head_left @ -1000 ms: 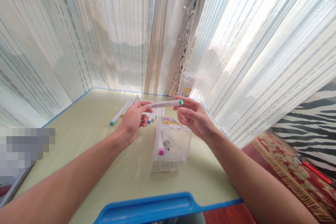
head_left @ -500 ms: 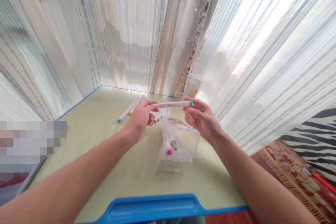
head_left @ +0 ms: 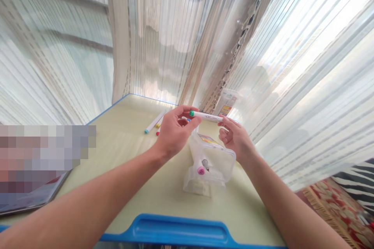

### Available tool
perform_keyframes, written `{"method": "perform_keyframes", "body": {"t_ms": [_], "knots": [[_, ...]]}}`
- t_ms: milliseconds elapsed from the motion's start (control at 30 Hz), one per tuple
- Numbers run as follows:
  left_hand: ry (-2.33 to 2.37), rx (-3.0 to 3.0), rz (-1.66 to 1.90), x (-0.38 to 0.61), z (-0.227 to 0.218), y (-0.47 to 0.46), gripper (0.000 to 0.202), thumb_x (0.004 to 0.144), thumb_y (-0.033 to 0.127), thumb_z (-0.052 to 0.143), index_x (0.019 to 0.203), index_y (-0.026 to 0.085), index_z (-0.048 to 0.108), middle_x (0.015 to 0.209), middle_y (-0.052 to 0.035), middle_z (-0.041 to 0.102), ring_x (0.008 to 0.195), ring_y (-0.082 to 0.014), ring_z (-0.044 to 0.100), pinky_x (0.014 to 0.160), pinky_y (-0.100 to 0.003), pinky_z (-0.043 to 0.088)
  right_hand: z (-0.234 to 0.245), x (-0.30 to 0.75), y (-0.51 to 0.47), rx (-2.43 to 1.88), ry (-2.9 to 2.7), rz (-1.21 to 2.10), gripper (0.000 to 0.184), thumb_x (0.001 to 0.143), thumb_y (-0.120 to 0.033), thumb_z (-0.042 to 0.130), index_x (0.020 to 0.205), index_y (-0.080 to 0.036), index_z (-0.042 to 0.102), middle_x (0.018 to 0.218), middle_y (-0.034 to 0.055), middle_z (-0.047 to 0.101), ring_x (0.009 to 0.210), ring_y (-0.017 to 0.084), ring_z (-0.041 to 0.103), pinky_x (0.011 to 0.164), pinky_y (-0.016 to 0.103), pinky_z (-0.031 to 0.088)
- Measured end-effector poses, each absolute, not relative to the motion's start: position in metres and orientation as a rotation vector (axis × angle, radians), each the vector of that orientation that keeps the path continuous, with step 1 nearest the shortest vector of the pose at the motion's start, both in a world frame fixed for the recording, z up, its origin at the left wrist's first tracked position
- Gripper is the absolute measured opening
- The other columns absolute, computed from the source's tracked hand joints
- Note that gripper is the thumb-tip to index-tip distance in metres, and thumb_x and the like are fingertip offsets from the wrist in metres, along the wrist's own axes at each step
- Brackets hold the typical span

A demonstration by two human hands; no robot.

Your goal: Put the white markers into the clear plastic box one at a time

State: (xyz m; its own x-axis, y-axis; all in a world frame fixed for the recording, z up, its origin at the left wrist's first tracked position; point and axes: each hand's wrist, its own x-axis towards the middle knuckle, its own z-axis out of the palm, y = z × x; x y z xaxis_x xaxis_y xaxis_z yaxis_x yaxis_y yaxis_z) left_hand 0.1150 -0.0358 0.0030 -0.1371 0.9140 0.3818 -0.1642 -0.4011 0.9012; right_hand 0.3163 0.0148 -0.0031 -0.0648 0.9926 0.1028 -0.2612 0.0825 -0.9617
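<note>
Marker [head_left: 208,116] held: left hand [head_left: 174,130] pinches green end [head_left: 191,113], right hand [head_left: 239,137] other end. Looks like checking step; next move needs gentle grip.

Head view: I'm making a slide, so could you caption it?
Left hand and right hand at either end of a green-tipped white marker, near a clear case.

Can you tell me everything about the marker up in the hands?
The marker is slim and white, plastic-looking, with a green end and dark print too small to read. It's held above the table, nearly level, the green end at the left hand. The right hand has its grip on the other end; whether the left hand touches it too is hard to tell.
</note>
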Motion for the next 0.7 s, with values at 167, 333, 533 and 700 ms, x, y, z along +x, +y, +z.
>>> {"method": "perform_keyframes", "body": {"t_ms": [167, 333, 533, 700], "knots": [[0.883, 1.348, 1.675, 0.1158, 0.0044, -0.04, 0.03, 0.073, 0.028, 0.076, 0.101, 0.017, 0.072, 0.084, -0.0039, 0.067, 0.058, -0.0082, 0.052, 0.048, -0.02, 0.038, -0.0043, 0.3151, 0.0145, -0.915, -1.09, 1.343, 0.028, 0.07, -0.036, 0.08, 0.091, -0.021, 0.071, 0.072, -0.0019, 0.062, 0.042, 0.004, 0.043, 0.035, 0.019, 0.027], [0.888, 1.357, 1.664, 0.1155, 0.005, -0.0407, 0.03, 0.075, 0.027, 0.075, 0.103, 0.017, 0.072, 0.084, -0.004, 0.067, 0.054, -0.0059, 0.048, 0.045, -0.019, 0.035, -0.0023, 0.3138, 0.0132, -0.91, -1.061, 1.358, 0.026, 0.07, -0.032, 0.08, 0.09, -0.019, 0.071, 0.07, -0.0018, 0.062, 0.042, 0.004, 0.042, 0.035, 0.018, 0.028], [0.887, 1.375, 1.668, 0.1149, 0.0045, -0.04, 0.03, 0.076, 0.029, 0.074, 0.103, 0.017, 0.073, 0.085, -0.0042, 0.067, 0.055, -0.0073, 0.05, 0.046, -0.021, 0.036, -0.0008, 0.3149, 0.013, -0.895, -1.043, 1.359, 0.024, 0.07, -0.031, 0.079, 0.089, -0.019, 0.07, 0.07, -0.0014, 0.062, 0.043, 0.004, 0.042, 0.036, 0.018, 0.03], [0.937, 1.368, 1.663, 0.1142, 0.0024, -0.0377, 0.03, 0.078, 0.033, 0.072, 0.104, 0.017, 0.072, 0.086, -0.0047, 0.066, 0.057, -0.0079, 0.051, 0.048, -0.02, 0.039, 0.0005, 0.3151, 0.0129, -0.872, -1.022, 1.348, 0.022, 0.07, -0.029, 0.079, 0.088, -0.019, 0.071, 0.069, -0.0018, 0.062, 0.042, 0.004, 0.041, 0.036, 0.018, 0.03]]}}
